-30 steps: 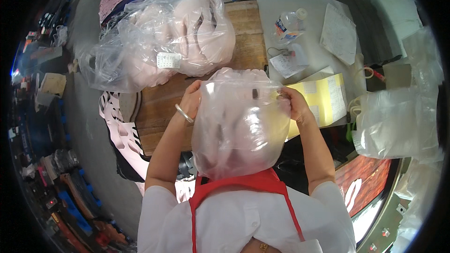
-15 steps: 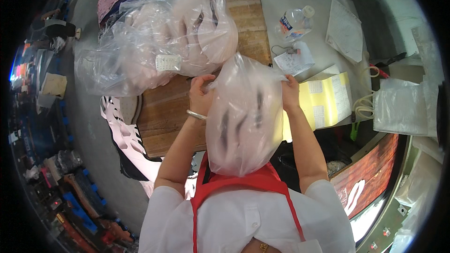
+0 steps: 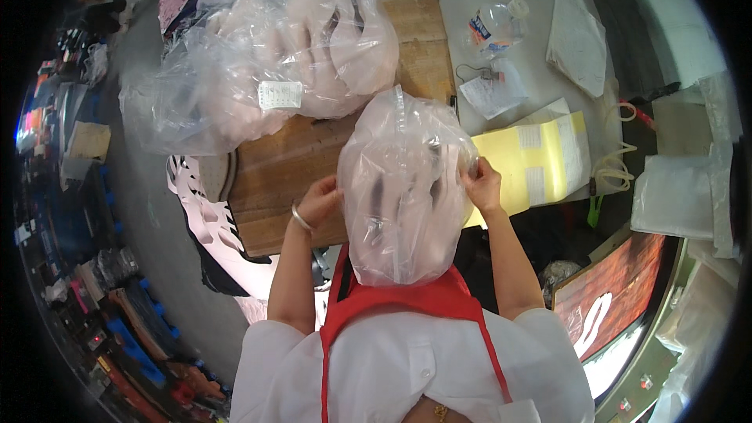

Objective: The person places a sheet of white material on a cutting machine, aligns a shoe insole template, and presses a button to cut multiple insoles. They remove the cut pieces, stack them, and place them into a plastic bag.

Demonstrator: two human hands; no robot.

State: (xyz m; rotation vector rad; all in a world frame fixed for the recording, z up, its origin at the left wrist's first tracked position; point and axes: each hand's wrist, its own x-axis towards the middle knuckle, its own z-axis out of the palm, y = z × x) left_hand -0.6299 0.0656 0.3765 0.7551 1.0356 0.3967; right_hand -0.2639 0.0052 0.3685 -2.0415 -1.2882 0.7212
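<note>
A clear plastic bag [image 3: 403, 204] stuffed with pale pink cut pieces is held up between my hands, its bottom against the red apron [image 3: 415, 305]. A seam line runs down its middle. My left hand [image 3: 319, 200], a white bracelet at its wrist, is closed on the bag's left side with curled fingers. On the right side my right hand [image 3: 483, 186] pinches the plastic, thumb and fingers together. Just beyond lies a larger clear bag [image 3: 337, 55] of similar pink pieces, with a white label [image 3: 280, 95] on it.
A wooden board [image 3: 290, 188] lies beneath the bags. To the right are yellow papers [image 3: 509, 164], a plastic bottle [image 3: 500, 29], a paper slip [image 3: 493, 90] and a white sheet [image 3: 576, 43]. Pink perforated material [image 3: 207, 223] hangs over the left edge. Stacked plastic bags [image 3: 674, 196] stand far right.
Both hands have slid from the bag's upper corners down its sides, toward me. The bag has turned slightly, so its seam and the pink pieces show more clearly.
</note>
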